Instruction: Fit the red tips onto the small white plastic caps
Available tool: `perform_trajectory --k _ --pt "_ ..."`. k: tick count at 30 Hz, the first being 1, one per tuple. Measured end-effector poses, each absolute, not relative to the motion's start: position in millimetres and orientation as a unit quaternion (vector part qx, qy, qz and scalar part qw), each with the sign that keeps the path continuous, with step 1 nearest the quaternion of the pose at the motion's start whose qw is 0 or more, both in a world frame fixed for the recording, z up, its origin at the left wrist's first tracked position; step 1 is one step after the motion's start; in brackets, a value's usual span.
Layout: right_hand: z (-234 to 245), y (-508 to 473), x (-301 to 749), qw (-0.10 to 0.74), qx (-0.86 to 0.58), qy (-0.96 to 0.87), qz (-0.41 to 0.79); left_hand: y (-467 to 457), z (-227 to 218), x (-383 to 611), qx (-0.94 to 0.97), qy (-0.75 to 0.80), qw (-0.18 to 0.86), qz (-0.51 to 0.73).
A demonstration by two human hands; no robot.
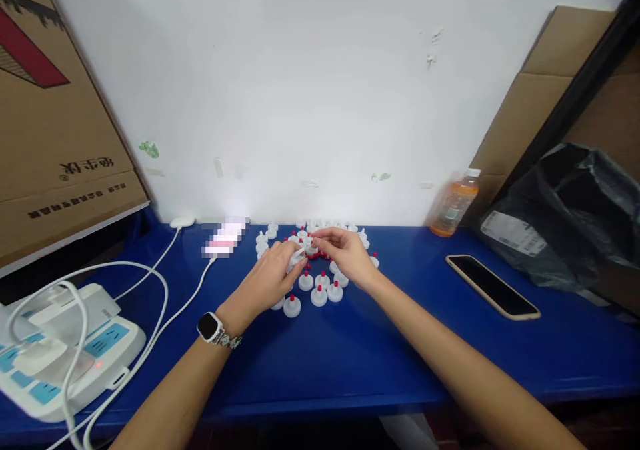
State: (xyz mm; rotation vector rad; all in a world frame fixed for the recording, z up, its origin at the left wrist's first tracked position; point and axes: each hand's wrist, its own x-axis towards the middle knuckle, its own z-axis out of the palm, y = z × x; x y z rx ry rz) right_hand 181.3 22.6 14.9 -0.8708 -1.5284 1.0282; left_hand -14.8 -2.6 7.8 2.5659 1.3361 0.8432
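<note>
Several small white plastic caps with red tips (319,295) stand in a cluster on the blue table (350,357), near the wall. My left hand (270,278), with a watch on its wrist, is curled around one white cap at the cluster's left side. My right hand (345,253) reaches in from the right and pinches a small piece above the cluster, fingertips almost touching the left hand's. More plain white caps (263,240) lie behind the hands, along the wall.
A white power strip (60,357) with plugs and white cables sits at the left front. A phone (493,286) lies face up at the right, an orange drink bottle (454,203) stands by the wall, a black plastic bag (570,217) and cardboard boxes (50,117) flank the table.
</note>
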Motion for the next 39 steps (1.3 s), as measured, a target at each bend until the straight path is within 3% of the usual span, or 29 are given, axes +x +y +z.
perform_trajectory --k 7,16,25,35,39 --pt "8.3 13.1 165.5 0.567 -0.342 -0.579 0.476 -5.0 7.1 -12.1 0.855 0.434 0.056 0.279" --pt "13.6 7.5 166.3 0.550 -0.315 -0.594 0.496 -9.4 12.1 -12.7 0.863 0.418 0.054 0.278" --pt "17.3 3.8 170.2 0.499 -0.287 -0.644 0.505 -10.0 14.2 -16.7 0.881 0.381 0.044 0.277" --pt "22.9 6.0 160.0 0.452 -0.301 -0.694 0.473 -9.8 14.4 -26.1 0.840 0.413 0.197 0.292" --pt "36.9 31.0 156.9 0.419 -0.298 -0.752 0.414 0.0 14.5 -34.2 0.816 0.460 0.149 0.317"
